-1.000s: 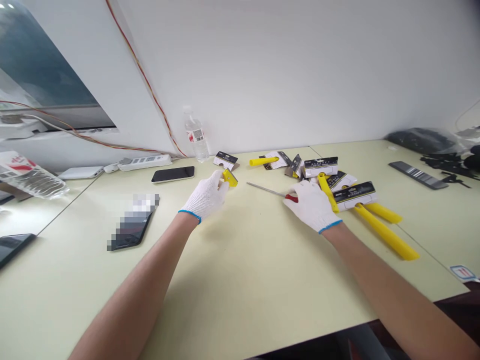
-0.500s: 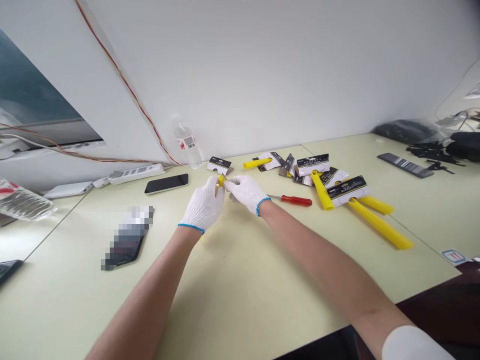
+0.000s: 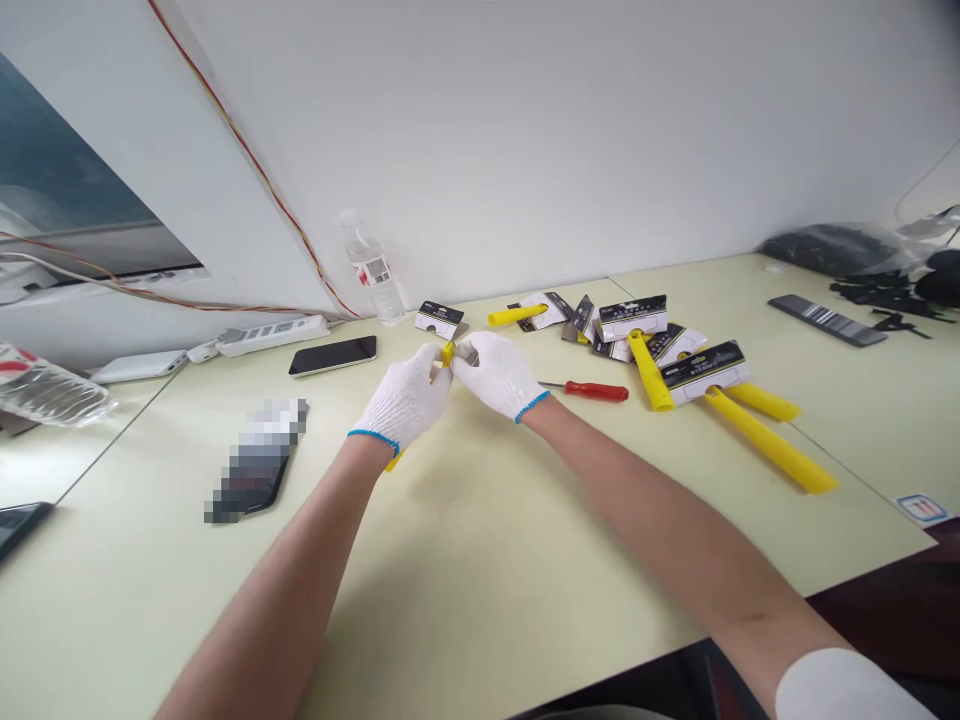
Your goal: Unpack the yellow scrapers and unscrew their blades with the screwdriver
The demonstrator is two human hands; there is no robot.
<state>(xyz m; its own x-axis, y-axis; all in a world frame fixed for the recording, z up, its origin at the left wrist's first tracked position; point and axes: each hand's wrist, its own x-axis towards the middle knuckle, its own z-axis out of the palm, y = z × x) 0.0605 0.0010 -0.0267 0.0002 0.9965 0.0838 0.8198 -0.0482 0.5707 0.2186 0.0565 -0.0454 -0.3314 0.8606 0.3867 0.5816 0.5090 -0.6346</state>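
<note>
My left hand (image 3: 405, 400), in a white knit glove with a blue cuff, is closed round a yellow handle (image 3: 448, 353). One end of the handle shows above my thumb, and the other sticks out below the wrist. My right hand (image 3: 496, 375), gloved alike, pinches at the upper end of the handle. A small greyish bit shows at its fingertips, too small to name. Just behind both hands stands a black-and-white packaging card (image 3: 439, 320). To the right of my right hand lies a screwdriver (image 3: 596, 391) with a red handle.
Several yellow handles (image 3: 772, 440) with packaging cards (image 3: 705, 373) lie at the right. A water bottle (image 3: 376, 275) stands by the wall. Phones (image 3: 334, 355), a power strip (image 3: 274, 335) and another bottle (image 3: 52, 390) are at the left. A dark bar (image 3: 825, 320) lies far right.
My hands stay together at the handle's end. My right hand has turned slightly and the handle's tip has shifted a little. The whole view has moved slightly.
</note>
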